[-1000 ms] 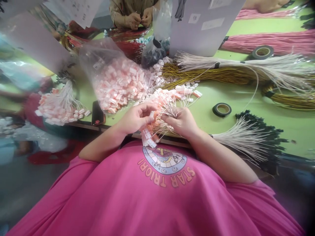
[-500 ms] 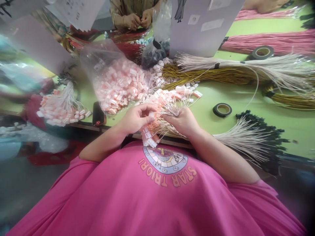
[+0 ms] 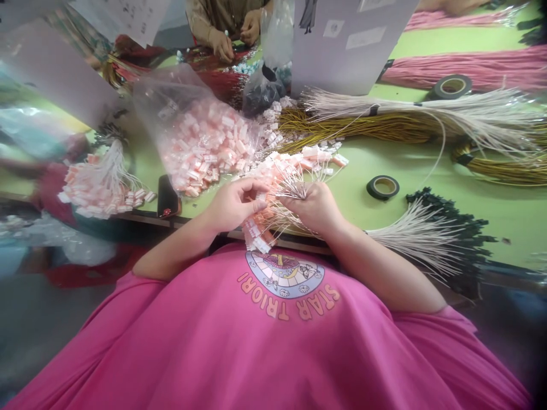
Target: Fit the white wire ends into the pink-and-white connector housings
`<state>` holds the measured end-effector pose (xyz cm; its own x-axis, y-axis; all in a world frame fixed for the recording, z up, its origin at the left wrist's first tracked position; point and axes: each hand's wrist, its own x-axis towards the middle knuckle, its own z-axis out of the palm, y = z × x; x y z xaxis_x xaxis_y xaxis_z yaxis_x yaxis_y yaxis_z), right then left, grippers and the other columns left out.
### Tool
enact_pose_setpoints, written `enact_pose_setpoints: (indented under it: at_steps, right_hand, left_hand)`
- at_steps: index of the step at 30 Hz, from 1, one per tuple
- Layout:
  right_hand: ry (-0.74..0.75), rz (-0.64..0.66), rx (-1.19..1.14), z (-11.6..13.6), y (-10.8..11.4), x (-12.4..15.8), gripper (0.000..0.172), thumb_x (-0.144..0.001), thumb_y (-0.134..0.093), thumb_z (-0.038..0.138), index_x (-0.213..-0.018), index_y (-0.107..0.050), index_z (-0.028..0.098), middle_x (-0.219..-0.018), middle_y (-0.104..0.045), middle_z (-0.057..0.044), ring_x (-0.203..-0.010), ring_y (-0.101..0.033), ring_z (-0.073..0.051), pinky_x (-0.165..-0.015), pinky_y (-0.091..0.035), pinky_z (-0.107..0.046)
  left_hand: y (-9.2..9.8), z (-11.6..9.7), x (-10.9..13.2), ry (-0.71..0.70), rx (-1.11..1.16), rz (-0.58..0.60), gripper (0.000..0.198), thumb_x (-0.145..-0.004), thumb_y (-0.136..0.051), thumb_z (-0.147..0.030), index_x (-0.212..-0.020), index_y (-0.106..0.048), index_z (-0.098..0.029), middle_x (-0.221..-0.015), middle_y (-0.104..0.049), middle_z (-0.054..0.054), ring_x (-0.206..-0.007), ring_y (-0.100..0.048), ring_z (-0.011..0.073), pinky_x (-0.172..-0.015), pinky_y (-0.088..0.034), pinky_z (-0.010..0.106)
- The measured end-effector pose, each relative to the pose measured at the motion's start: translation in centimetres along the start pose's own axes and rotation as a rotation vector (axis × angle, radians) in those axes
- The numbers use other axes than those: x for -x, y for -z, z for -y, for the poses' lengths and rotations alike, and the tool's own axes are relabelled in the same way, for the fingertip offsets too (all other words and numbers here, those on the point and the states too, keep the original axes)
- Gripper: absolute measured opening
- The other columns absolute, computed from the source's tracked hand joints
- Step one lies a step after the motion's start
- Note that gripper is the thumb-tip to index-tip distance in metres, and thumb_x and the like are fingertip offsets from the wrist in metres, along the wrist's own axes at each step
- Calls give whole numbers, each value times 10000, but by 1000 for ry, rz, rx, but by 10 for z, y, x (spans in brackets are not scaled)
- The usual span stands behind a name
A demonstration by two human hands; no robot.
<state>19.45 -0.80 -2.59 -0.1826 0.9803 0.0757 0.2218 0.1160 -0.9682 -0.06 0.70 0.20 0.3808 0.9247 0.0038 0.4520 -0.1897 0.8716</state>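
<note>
My right hand is closed around a bundle of thin white wires, whose ends fan out past the thumb toward my left hand. My left hand is closed with thumb and fingertips pinched at a pale pink-and-white plastic connector; the fingers partly hide it. Below the fingertips, more white and orange connectors hang over the table edge. A loose heap of pink-white connectors lies just behind both hands. Which wire meets the pinched connector is too small to make out.
A clear bag of connectors lies behind my left hand, a phone beside it. At right are a black tape roll, wires with black connectors, and white and yellow wire bundles. A co-worker's hands are across the table.
The whole view has shifted slightly. My two hands hold nearly the same pose at the wires and connectors. Across the table, the co-worker's hands have moved apart.
</note>
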Motion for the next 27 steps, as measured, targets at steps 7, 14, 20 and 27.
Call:
enact_pose_setpoints:
  at_steps: [7,14,20,27]
  right_hand:
    - [7,44,-48,-4,-2,0,185,-766,-604,300,-660,-607,149,-626,-551,7,-607,-491,-107,-581,-411,-265]
    - [-15,53,19,-7,-6,-1,197,-764,-626,317,-668,-634,145,-639,-584,-6,-620,-507,-114,-581,-404,-271]
    - [-9,108,-57,-5,-2,1,193,-774,-628,344,-698,-642,167,-654,-593,6,-623,-522,-115,-593,-408,-275]
    - [36,-39,-31,-9,3,-4,202,-752,-634,317,-604,-603,183,-652,-580,-6,-629,-514,-124,-609,-404,-293]
  left_hand:
    - [-2,-5,0,-18,-109,-6,188,-737,-699,-237,-910,-708,-165,-821,-667,32,-691,-586,120,-626,-483,252]
    - [-9,-11,-4,-151,-195,13,147,-736,-683,-172,-881,-711,-174,-823,-678,29,-728,-605,133,-692,-496,276]
    - [-2,-18,3,-230,-318,42,103,-791,-655,-201,-888,-687,-185,-785,-651,18,-692,-572,119,-653,-477,253]
    - [43,23,-1,-203,-537,-139,254,-826,-646,-321,-1054,-640,-207,-1006,-639,59,-730,-565,137,-698,-464,275]
